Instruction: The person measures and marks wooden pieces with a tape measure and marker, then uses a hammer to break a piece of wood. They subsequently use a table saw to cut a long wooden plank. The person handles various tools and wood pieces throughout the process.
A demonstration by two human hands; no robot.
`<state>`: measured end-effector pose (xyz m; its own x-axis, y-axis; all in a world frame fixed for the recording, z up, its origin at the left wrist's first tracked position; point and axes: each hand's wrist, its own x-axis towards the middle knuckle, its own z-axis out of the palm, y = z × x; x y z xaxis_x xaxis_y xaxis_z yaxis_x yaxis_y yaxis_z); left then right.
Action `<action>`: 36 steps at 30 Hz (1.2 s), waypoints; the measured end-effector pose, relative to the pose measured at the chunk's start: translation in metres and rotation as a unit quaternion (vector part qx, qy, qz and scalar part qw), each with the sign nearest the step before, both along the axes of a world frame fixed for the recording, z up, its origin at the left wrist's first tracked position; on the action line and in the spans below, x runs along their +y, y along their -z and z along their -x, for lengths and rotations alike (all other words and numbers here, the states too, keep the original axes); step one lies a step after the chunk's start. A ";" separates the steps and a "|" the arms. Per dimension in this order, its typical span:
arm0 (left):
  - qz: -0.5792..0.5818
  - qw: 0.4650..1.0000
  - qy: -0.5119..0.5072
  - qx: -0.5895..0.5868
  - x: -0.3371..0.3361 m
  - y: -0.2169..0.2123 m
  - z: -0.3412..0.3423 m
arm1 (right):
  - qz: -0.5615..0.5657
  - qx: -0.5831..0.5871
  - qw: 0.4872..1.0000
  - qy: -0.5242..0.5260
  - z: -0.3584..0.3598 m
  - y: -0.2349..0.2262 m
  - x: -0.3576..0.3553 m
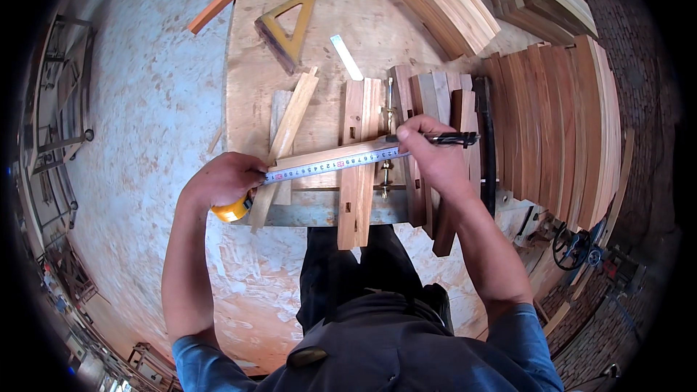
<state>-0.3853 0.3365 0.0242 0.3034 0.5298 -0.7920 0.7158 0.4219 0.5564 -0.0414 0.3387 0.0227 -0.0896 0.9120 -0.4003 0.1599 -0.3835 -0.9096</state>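
Observation:
My left hand (pixel 220 180) is closed around a yellow tape measure (pixel 231 210), its case partly hidden under the palm. From it the white tape blade (pixel 319 168) runs rightward along the near side of a narrow wooden strip (pixel 330 154). A dark pen (pixel 456 139) is gripped by my right hand (pixel 435 160), whose thumb and fingers are at the strip's right end, where the blade ends. Strip and blade cross over two upright-lying mortised wood pieces (pixel 353 207). Under the left end lies a slanted tenoned stick (pixel 296 112).
A yellow triangular square (pixel 296 27) and a short metal rule (pixel 346 56) lie farther back. A brass-coloured threaded rod (pixel 388 105) sits beside the mortised pieces. Stacked boards (pixel 555 127) fill the right side, with curved boards (pixel 428 0) behind. The bench's metal edge (pixel 312 208) is near my body.

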 end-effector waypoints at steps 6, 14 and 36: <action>0.011 1.000 -0.023 -0.005 0.000 -0.005 -0.003 | -0.001 -0.019 0.999 -0.027 -0.004 0.002 -0.002; 0.013 1.000 -0.018 -0.013 0.000 0.000 -0.001 | -0.045 -0.076 0.992 -0.088 0.001 0.016 -0.005; 0.032 0.999 -0.035 -0.011 -0.001 0.007 0.004 | -0.079 -0.141 0.979 -0.124 0.007 0.006 0.001</action>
